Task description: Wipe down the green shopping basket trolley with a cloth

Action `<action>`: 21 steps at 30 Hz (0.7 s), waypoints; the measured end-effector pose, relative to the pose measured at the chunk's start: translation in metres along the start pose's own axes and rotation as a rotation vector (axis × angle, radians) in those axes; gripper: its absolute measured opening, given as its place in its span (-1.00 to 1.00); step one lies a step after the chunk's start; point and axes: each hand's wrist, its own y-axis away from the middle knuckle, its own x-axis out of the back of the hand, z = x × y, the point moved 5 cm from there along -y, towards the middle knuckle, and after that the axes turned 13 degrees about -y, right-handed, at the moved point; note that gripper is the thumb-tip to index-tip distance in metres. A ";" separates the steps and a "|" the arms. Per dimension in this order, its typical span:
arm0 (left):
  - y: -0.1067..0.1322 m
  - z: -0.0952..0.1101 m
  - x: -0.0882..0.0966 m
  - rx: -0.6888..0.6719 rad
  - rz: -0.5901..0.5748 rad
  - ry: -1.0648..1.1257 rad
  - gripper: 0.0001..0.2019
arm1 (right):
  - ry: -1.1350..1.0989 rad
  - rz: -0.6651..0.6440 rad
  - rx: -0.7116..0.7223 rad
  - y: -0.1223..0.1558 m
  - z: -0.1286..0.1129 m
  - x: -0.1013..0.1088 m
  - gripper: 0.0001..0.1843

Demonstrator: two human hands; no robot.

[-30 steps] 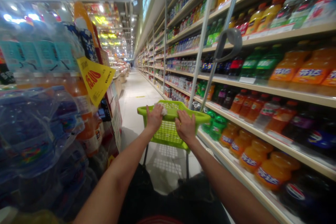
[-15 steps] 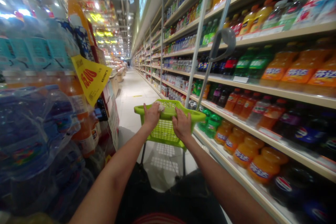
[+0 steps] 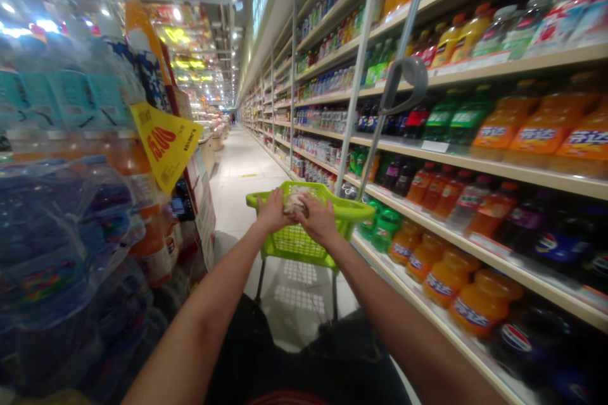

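A bright green shopping cart [image 3: 349, 210] with a lattice basket stands in front of my legs. Over the left part of its rear rim is my left hand [image 3: 272, 211], its fingers bent inward around one side of a small crumpled whitish wad [image 3: 295, 200]. My right hand [image 3: 318, 220] has its thumb and fingers closed on the other side of the same wad, above the middle of the rim. Brownish patches show on the wad; whether it is tissue or wrapping I cannot tell. The hands partly hide the basket.
Long shelves [image 3: 475, 150] of bottled drinks run along the right, with a metal pole and a grey loop [image 3: 403, 85] beside the cart. Stacked wrapped bottles [image 3: 52, 234] stand close on the left under a yellow price sign [image 3: 166, 145]. A tiled aisle [image 3: 240, 168] stretches ahead.
My right hand has moved left from the cart's rim to the wad, closing on it beside my left hand. More of the wad now shows. The cart has barely shifted.
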 end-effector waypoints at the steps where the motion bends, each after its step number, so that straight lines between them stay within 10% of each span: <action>1: 0.002 -0.006 -0.001 -0.038 -0.029 -0.024 -0.19 | 0.017 0.019 -0.013 -0.002 -0.002 0.000 -0.61; 13: 0.017 -0.029 0.004 -0.019 0.076 -0.102 -0.56 | 0.136 -0.040 0.079 -0.005 -0.028 -0.026 -0.68; 21: 0.027 -0.034 0.005 0.063 0.107 -0.083 -0.61 | 0.100 0.110 0.072 0.021 0.020 0.028 -0.77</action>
